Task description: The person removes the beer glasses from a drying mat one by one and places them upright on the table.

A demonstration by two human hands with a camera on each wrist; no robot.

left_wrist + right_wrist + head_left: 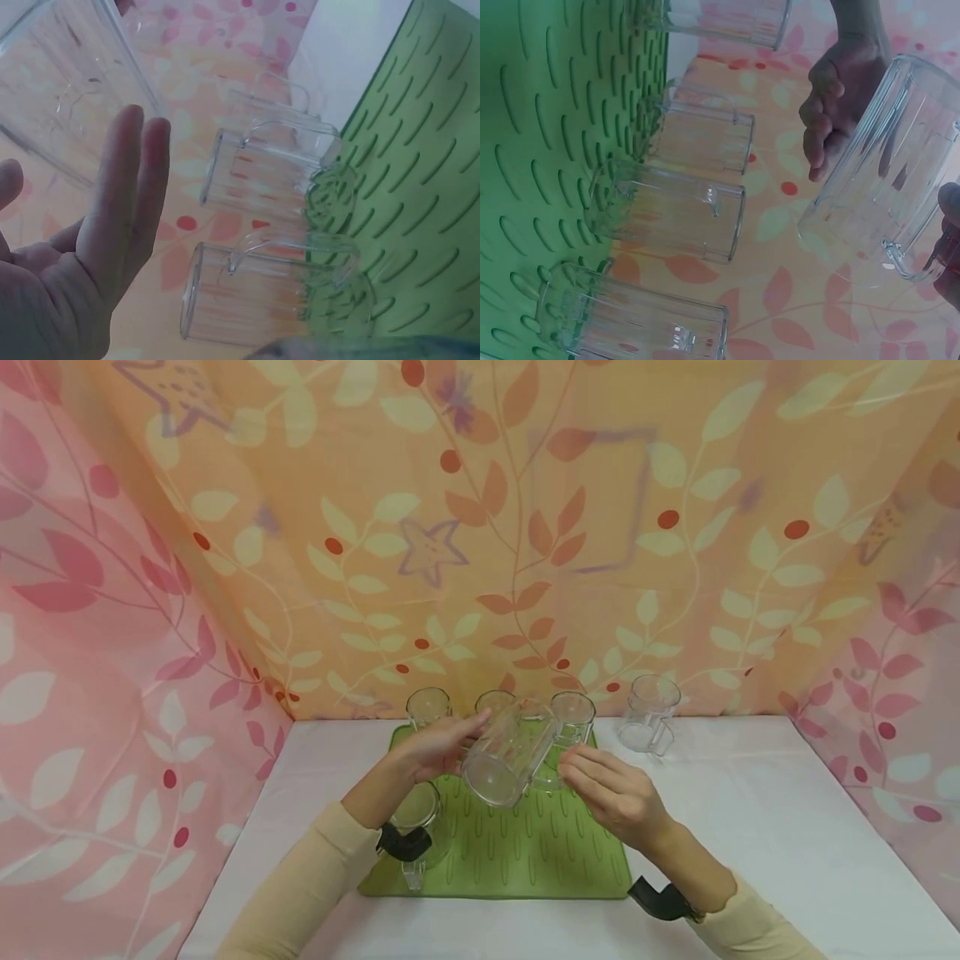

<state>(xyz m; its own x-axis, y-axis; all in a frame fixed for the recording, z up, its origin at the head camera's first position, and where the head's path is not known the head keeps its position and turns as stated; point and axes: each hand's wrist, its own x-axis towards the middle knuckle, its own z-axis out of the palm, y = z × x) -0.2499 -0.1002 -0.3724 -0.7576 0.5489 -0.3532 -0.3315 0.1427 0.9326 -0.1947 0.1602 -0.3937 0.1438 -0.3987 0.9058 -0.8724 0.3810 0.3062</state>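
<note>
My right hand (pixel 615 793) grips the handle of a clear glass mug (pixel 504 756), which hangs tilted above the green ribbed mat (pixel 555 852). In the right wrist view, the fingertips at the right edge curl round that handle (pixel 911 268). On the other side of the mug is my left hand (pixel 438 750), fingers extended beside the glass. A small gap shows between the left hand (pixel 840 105) and the mug (pixel 885 172) in the right wrist view. The left wrist view has two straight fingers (pixel 112 195) next to the mug's wall.
Three clear mugs line the mat's back edge: a left one (pixel 428 703), a middle one (pixel 495 699) and a right one (pixel 574 714). Another mug (pixel 415 810) stands front left, partly behind my left wrist. Off the mat, one mug (pixel 652 710) stands back right, near the patterned curtain (pixel 525 527).
</note>
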